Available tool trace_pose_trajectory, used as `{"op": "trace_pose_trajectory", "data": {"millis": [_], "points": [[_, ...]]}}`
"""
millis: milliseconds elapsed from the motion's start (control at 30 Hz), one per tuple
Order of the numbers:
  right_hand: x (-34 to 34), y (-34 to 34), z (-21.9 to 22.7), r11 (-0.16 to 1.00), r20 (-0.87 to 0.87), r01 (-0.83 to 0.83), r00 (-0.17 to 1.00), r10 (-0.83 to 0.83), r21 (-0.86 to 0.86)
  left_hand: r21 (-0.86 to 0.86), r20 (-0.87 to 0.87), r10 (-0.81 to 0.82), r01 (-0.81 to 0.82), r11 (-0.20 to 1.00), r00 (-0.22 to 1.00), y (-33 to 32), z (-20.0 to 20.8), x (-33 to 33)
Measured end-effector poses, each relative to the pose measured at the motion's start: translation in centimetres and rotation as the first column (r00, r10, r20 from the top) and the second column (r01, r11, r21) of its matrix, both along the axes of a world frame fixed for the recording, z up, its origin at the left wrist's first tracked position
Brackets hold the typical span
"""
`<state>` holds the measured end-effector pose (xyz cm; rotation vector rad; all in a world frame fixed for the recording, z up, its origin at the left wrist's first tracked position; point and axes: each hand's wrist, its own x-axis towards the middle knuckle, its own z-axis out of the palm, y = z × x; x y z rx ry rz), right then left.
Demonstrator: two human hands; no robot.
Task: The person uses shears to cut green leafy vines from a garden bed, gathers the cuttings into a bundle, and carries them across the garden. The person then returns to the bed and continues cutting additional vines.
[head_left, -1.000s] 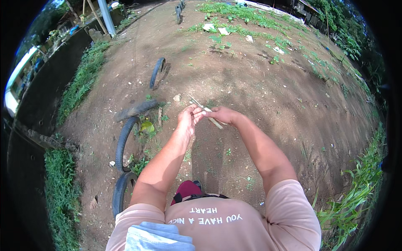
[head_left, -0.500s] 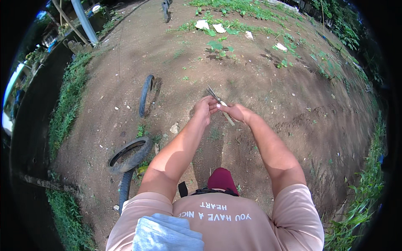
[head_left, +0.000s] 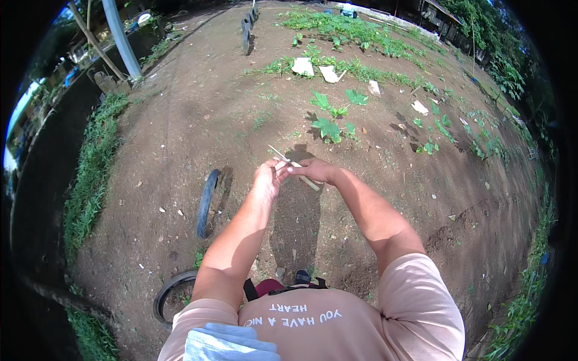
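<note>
Both hands are together in front of me at chest level, over the bare soil. My right hand (head_left: 314, 170) is closed around the pale handle of a slim knife-like tool (head_left: 309, 182). Its thin blade points away and to the left, past the fingertips. My left hand (head_left: 269, 178) has its fingers curled in against the tool where blade and handle meet. The two hands touch or nearly touch there, and the fingers partly hide the tool. Anything small between the fingertips cannot be made out.
Leafy green seedlings (head_left: 330, 120) grow ahead, with pale flat scraps (head_left: 303, 67) beyond. A tyre (head_left: 208, 203) stands upright in the soil to the left; another tyre (head_left: 165, 295) lies nearer me. Grass (head_left: 93, 162) runs along a dark wall, near a metal post (head_left: 122, 39).
I have moved forward: seedlings and scraps are nearer, and the tyres have slid toward me. Both hands sit further left and slightly lower in view, still at the tool. My shoe now shows.
</note>
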<state>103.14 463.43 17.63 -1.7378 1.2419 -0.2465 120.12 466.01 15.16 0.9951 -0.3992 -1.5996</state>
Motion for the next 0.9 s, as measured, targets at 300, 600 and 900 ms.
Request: {"op": "trace_pose_trajectory", "data": {"millis": [300,600,900], "points": [[13.7,-23.8,-3.1,0.988,0.082,-0.068,0.995,0.058,0.137,0.022,0.044,0.192,-0.193,0.981,0.980,-22.7,-3.0,12.5],[21.0,-49.2,-4.8,0.951,0.409,0.256,0.860,-0.305,0.171,-0.031,0.164,0.027,-0.022,0.999,0.986,-52.4,-1.1,17.5],[25.6,-74.2,-5.9,0.628,0.454,0.417,0.447,-0.771,0.657,-0.071,0.257,-0.170,0.194,0.978,0.951,-79.4,-2.9,18.5]]}}
